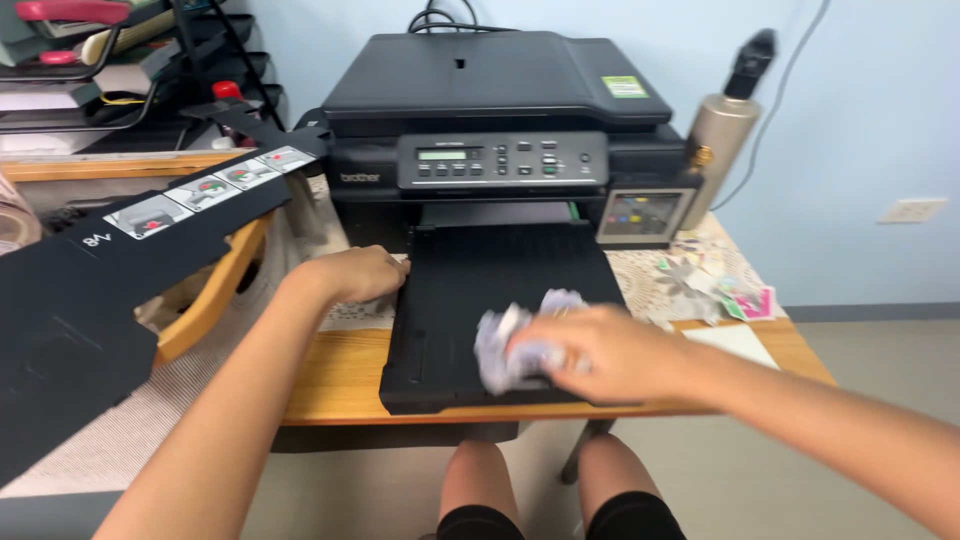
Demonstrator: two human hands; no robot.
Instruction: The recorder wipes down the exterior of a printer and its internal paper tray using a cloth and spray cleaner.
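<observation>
Your right hand [600,352] is closed around a crumpled white cloth [510,345], fingers bunched over it, pressing it onto the black paper tray [450,300] that sticks out from the front of the printer [490,110]. The cloth sits on the right half of the tray, near its front edge, and it's blurred. Your left hand [350,275] is curled, knuckles up, resting on the tray's left rim; I can't tell whether the fingers hook the edge. The tray overhangs the front of the wooden table [340,375], just above your knees [540,480]. Left of your arm, a long black panel [130,260] with small picture labels slants across. Right of the printer stands a metal bottle [722,130] with a black cap, and paper scraps [715,285] lie on the table beside it.
</observation>
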